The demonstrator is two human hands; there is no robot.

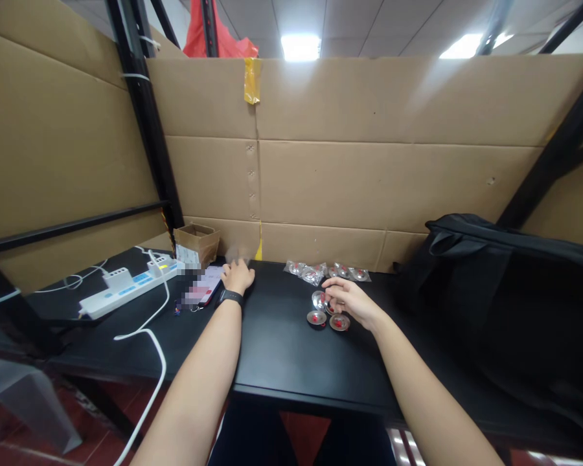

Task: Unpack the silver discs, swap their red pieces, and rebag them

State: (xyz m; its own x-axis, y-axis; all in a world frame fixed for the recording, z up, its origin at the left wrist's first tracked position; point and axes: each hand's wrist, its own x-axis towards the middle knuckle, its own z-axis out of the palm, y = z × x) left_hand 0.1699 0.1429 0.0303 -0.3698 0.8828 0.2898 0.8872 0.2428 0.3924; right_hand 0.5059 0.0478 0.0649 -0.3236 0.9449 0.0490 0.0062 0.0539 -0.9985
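Observation:
My left hand, with a dark band on its wrist, reaches to the back of the black table with fingers stretched out and apart. Just beyond its fingertips is a blurred, see-through plastic piece; whether they touch is unclear. My right hand hovers with loosely bent, parted fingers over several small silver discs with red middles, like finger cymbals. One disc lies at the front left, another disc at the front right. The fingers partly cover the rear ones. Behind them lie similar discs in clear plastic packets.
A small open cardboard box stands at the back left, near a phone. A white power strip trails its cord over the front edge. A large black bag fills the right side. Cardboard walls enclose the table.

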